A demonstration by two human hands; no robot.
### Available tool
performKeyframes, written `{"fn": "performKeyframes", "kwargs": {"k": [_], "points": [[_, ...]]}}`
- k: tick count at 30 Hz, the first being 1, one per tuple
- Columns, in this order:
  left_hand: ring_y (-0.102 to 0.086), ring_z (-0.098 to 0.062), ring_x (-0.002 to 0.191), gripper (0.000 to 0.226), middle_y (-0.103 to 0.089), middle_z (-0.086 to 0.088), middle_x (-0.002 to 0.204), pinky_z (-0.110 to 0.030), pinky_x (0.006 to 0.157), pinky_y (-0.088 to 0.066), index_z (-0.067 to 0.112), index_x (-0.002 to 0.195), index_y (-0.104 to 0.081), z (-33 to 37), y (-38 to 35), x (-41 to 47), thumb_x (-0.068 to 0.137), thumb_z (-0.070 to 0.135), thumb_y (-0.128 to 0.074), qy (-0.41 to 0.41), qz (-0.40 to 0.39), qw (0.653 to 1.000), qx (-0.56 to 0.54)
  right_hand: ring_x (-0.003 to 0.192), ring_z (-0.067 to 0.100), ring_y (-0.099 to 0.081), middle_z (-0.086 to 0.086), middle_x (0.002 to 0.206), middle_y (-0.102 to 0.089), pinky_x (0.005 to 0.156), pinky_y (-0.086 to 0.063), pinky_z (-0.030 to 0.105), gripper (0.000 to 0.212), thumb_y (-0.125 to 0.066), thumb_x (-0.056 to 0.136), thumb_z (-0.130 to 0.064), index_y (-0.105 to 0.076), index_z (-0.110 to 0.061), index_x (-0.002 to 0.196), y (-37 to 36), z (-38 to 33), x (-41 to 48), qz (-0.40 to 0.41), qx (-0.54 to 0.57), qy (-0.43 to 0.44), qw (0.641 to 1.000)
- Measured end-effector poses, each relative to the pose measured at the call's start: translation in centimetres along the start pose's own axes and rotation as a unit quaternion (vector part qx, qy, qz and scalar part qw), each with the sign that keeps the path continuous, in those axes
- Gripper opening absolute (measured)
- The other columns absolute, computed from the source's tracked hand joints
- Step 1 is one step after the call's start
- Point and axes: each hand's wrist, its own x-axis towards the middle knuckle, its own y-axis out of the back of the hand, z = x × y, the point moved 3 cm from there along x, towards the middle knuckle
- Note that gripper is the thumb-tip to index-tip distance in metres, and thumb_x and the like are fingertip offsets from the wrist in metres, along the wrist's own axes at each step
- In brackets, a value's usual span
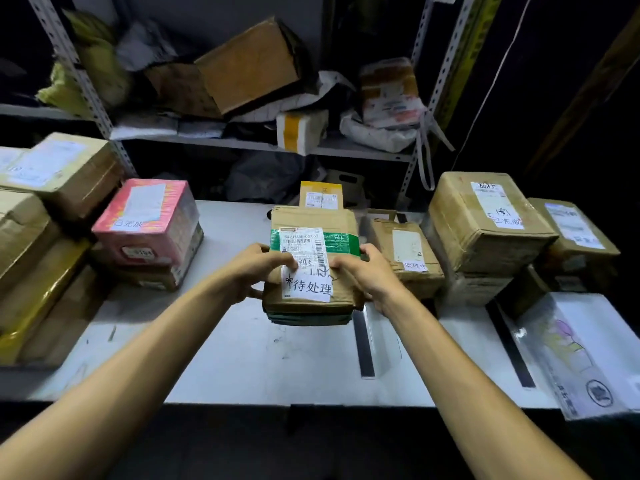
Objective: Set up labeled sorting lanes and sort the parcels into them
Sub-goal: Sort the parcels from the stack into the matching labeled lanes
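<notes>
A flat brown cardboard parcel (pixel 313 268) with a green band and a shipping label lies mid-table on a darker green parcel. A white handwritten label (pixel 308 287) sits on its near end. My left hand (pixel 256 268) grips the parcel's left edge, its fingers curled over the top at the label's upper corner. My right hand (pixel 363 271) grips the right edge, fingers curled over the top beside the label. A pink box (pixel 149 220) with a white handwritten label stands at the left. At the right, a flat brown parcel (pixel 405 254) also carries a small handwritten label.
Brown boxes (pixel 52 188) pile up at the far left, and a tall stack of taped cartons (pixel 485 220) stands at the right. Black tape strips (pixel 363 344) mark lanes on the white table (pixel 242 358). A clear plastic-wrapped packet (pixel 581 351) lies near right. Cluttered shelves (pixel 242 143) stand behind.
</notes>
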Motion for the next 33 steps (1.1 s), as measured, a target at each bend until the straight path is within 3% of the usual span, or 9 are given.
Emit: {"fn": "performKeyframes", "kwargs": {"k": [2, 6, 9, 15, 20, 22, 26, 29, 33], "points": [[-0.062, -0.013, 0.083, 0.021, -0.069, 0.001, 0.095, -0.031, 0.061, -0.045, 0.016, 0.106, -0.060, -0.8, -0.4, -1.0, 0.086, 0.012, -0.066, 0.005, -0.002, 1.000, -0.001, 0.098, 0.016, -0.067, 0.002, 0.114, -0.067, 0.088, -0.058, 0.037, 0.043, -0.076, 0.081, -0.023, -0.054, -0.017, 0.118, -0.2, 1.0, -0.6, 0.005, 0.004, -0.013, 1.000], [-0.062, -0.015, 0.085, 0.025, -0.069, -0.002, 0.098, -0.033, 0.067, -0.048, 0.015, 0.108, -0.061, -2.8, -0.4, -2.3, 0.084, 0.014, -0.068, 0.026, -0.006, 1.000, 0.006, 0.095, 0.015, -0.068, 0.002, 0.113, -0.068, 0.070, -0.056, 0.029, 0.045, -0.076, 0.081, -0.020, -0.054, -0.014, 0.120, -0.8, 2.7, -2.9, -0.006, 0.033, -0.036, 0.999], [-0.062, -0.016, 0.087, 0.030, -0.069, -0.002, 0.100, -0.035, 0.067, -0.049, 0.012, 0.114, -0.060, -4.5, -1.1, -2.6, 0.086, 0.016, -0.068, 0.044, -0.028, 0.998, 0.018, 0.097, 0.018, -0.068, 0.001, 0.112, -0.068, 0.077, -0.059, 0.037, 0.045, -0.075, 0.080, -0.022, -0.054, -0.016, 0.119, -1.0, 4.7, -3.9, 0.001, 0.033, -0.070, 0.997], [-0.063, -0.021, 0.100, 0.043, -0.068, -0.005, 0.115, -0.044, 0.081, -0.052, 0.012, 0.126, -0.056, -7.0, -2.8, -1.1, 0.087, 0.021, -0.070, 0.077, -0.051, 0.996, 0.020, 0.088, 0.015, -0.066, -0.001, 0.105, -0.067, 0.066, -0.052, 0.031, 0.039, -0.073, 0.084, -0.019, -0.053, -0.016, 0.116, -0.8, 7.6, -3.7, 0.001, 0.033, -0.109, 0.994], [-0.060, -0.024, 0.106, 0.042, -0.064, -0.006, 0.119, -0.046, 0.089, -0.050, 0.014, 0.125, -0.051, -8.8, -4.0, 1.1, 0.087, 0.019, -0.070, 0.096, -0.040, 0.994, 0.022, 0.090, 0.016, -0.068, -0.001, 0.103, -0.067, 0.072, -0.057, 0.032, 0.043, -0.075, 0.082, -0.017, -0.052, -0.015, 0.118, -1.1, 10.7, -1.8, -0.002, 0.042, -0.128, 0.991], [-0.061, -0.021, 0.098, 0.044, -0.063, -0.006, 0.117, -0.044, 0.086, -0.051, 0.014, 0.125, -0.049, -10.0, -4.1, 2.2, 0.087, 0.015, -0.070, 0.096, -0.026, 0.995, 0.017, 0.090, 0.015, -0.068, -0.002, 0.102, -0.068, 0.073, -0.058, 0.032, 0.038, -0.074, 0.082, -0.016, -0.054, -0.019, 0.113, -1.8, 11.9, -0.7, -0.001, 0.041, -0.125, 0.991], [-0.064, -0.023, 0.101, 0.062, -0.062, -0.007, 0.123, -0.043, 0.077, -0.058, 0.011, 0.138, -0.044, -14.2, -5.9, 4.3, 0.085, 0.014, -0.075, 0.100, -0.015, 0.995, 0.026, 0.098, 0.018, -0.068, -0.002, 0.102, -0.072, 0.093, -0.056, 0.041, 0.026, -0.074, 0.079, -0.015, -0.057, -0.025, 0.095, -2.9, 16.4, 0.8, 0.005, 0.000, -0.147, 0.989], [-0.067, -0.014, 0.086, 0.065, -0.066, -0.006, 0.119, -0.030, 0.057, -0.053, 0.014, 0.140, -0.045, -15.4, -6.6, 5.2, 0.083, 0.013, -0.077, 0.092, 0.013, 0.995, -0.022, 0.097, 0.019, -0.070, -0.002, 0.099, -0.072, 0.093, -0.057, 0.043, 0.026, -0.076, 0.077, -0.019, -0.056, -0.026, 0.092, -2.9, 18.3, 1.7, 0.021, 0.011, -0.165, 0.986], [-0.067, -0.012, 0.085, 0.067, -0.067, -0.004, 0.117, -0.031, 0.057, -0.049, 0.017, 0.139, -0.045, -15.3, -6.7, 5.9, 0.081, 0.010, -0.078, 0.110, 0.028, 0.991, -0.069, 0.092, 0.019, -0.072, 0.000, 0.099, -0.074, 0.089, -0.059, 0.042, 0.025, -0.074, 0.079, -0.015, -0.058, -0.024, 0.095, -2.7, 18.3, 2.9, 0.021, 0.034, -0.163, 0.986]]}}
